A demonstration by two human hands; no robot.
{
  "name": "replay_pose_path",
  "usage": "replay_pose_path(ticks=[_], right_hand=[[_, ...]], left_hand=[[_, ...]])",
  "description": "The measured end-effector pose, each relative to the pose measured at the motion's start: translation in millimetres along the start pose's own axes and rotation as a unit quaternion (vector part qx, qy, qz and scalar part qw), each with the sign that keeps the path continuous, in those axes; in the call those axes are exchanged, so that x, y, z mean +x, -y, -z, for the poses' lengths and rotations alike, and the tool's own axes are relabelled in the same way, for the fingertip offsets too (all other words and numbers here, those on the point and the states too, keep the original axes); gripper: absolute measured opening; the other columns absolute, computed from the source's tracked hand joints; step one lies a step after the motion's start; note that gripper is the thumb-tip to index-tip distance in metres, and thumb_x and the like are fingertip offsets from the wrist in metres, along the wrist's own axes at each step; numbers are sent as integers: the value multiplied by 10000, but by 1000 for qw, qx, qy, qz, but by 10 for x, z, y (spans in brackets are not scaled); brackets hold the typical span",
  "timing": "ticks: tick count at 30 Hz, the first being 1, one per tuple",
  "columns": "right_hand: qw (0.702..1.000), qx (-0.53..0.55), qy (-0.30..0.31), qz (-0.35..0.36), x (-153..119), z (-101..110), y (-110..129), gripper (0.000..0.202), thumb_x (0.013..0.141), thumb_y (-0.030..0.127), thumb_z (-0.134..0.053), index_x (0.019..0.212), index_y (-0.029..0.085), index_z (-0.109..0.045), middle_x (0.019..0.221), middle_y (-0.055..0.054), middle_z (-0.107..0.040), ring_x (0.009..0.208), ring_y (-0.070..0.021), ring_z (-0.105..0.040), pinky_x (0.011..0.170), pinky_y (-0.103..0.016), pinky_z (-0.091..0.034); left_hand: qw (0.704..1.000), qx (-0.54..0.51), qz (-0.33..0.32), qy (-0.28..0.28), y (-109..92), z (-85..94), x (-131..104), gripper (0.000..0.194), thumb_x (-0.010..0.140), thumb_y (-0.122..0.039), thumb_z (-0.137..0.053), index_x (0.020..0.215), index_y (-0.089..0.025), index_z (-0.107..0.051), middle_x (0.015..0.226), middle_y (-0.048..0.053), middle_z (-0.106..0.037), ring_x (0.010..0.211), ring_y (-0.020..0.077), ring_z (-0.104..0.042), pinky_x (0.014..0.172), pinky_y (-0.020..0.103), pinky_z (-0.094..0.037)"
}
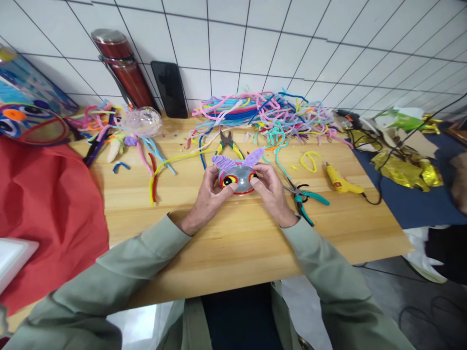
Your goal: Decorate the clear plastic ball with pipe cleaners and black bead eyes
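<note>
Between my two hands is a clear plastic dome (240,178) edged in red pipe cleaner, with yellow and red eyes and two purple ears on top. My left hand (215,192) grips its left side, the thumb pressed beside the left eye. On the other side my right hand (270,190) holds it, its thumb over part of the right eye. Just behind the dome lie yellow-and-green handled pliers (228,142). Teal-handled pliers (304,197) rest on the wood to the right of my right hand.
A large pile of pipe cleaners (255,112) lies along the wall. A yellow glue gun (342,180) with a cord is at the right. A red thermos (126,68) and a phone (170,90) lean at the back. Red cloth (54,209) covers the left side.
</note>
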State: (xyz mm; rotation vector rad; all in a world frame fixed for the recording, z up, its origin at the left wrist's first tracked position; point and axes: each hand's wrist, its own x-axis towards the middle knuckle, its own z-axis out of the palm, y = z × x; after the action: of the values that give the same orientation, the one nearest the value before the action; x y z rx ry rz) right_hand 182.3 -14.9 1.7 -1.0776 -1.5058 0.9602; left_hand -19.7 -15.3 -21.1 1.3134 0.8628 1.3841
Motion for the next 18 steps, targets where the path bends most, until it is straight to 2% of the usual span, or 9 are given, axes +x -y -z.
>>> replay_pose_path(ticks=[4,7,12,18], right_hand=[[999,-5,23,37,-28,-6,45,421,1021,534,-690,1343,277,-604,1411,-111,-681,1314,-289,-685,1164,-512,-563],[998,-9,18,65,-53,-15,80,423,1029,497,-693,1383,293,-584,1474,-114,-666,1370,-288,-662,1192,-516,-556],[995,-21,-24,96,-56,-35,107,192,1051,416,-665,1205,301,-652,1414,-108,-674,1348,-282,-660,1067,-493,-634],[991,-61,-41,114,-39,-42,97,88,1040,358,-669,1104,298,-681,1324,-102,-709,1302,-280,-675,1041,-492,-634]], left_hand=[[1000,-7,12,-15,10,39,7,482,926,-534,-825,1225,-270,-553,1232,35,-681,1152,218,-662,1033,377,-565],[999,-20,27,-34,23,68,10,441,946,-565,-782,1203,-275,-571,1227,33,-663,1150,221,-639,1027,368,-556],[998,-24,52,-30,38,86,4,452,937,-583,-761,1233,-299,-569,1239,34,-649,1150,228,-634,1031,368,-552],[999,-6,41,-26,46,85,0,445,941,-573,-764,1218,-294,-557,1183,26,-631,1098,215,-616,982,344,-540]])
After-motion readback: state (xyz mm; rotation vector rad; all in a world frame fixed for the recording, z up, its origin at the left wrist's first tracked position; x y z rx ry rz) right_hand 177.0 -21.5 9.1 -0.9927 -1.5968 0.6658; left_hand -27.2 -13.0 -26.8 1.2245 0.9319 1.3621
